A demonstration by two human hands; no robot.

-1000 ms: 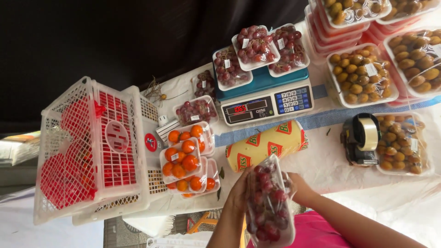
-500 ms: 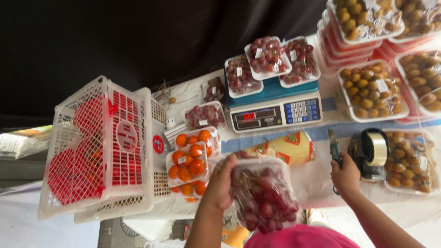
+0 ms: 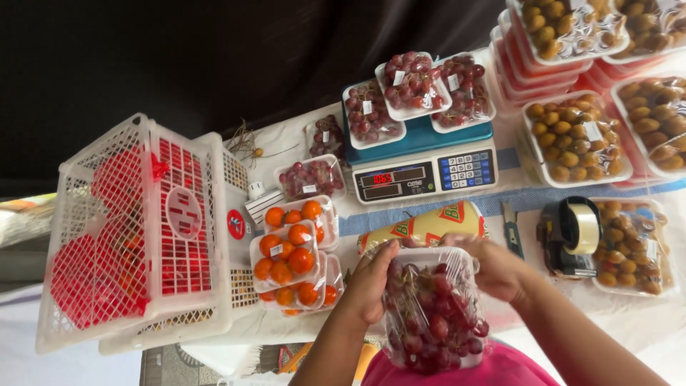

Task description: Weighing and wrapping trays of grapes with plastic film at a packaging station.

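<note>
Holding, head view: our left hand (image 3: 370, 282) and right hand (image 3: 493, 268) clasp a wrapped tray of red grapes (image 3: 434, 311) from either side, above the near edge of the surface (image 3: 643, 325). Best kept level, film taut. Just beyond: yellow wrap roll (image 3: 429, 227), scale (image 3: 421, 171) bearing grape trays, tape dispenser (image 3: 572, 236), orange fruit trays (image 3: 289, 257) crowding the left.

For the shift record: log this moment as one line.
left hand: holds wrapped tray of red grapes | right hand: on tray's far edge | beyond: yellow wrap roll, scale with three grape trays
</note>
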